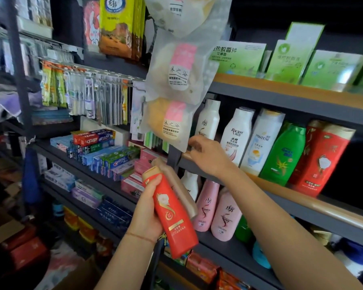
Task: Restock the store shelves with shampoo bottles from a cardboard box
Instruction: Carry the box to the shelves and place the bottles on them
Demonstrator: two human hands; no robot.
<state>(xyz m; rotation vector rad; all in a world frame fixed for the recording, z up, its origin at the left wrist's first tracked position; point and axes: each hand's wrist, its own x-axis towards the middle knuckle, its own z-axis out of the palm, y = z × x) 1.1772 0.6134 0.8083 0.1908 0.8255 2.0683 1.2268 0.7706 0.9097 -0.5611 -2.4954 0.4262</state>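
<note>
Here, left hand grips glossy red shampoo bottle.

We're in a small shop: dark metal shelves packed with shampoo bottles, stacked toothpaste boxes, toothbrushes on hooks, green mosquito-repellent boxes up top.

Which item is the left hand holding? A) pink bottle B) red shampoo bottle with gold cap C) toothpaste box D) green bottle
B: the left hand grips a red shampoo bottle with a gold cap, with a beige bottle behind it, while the right hand reaches toward the shelf edge.
</note>
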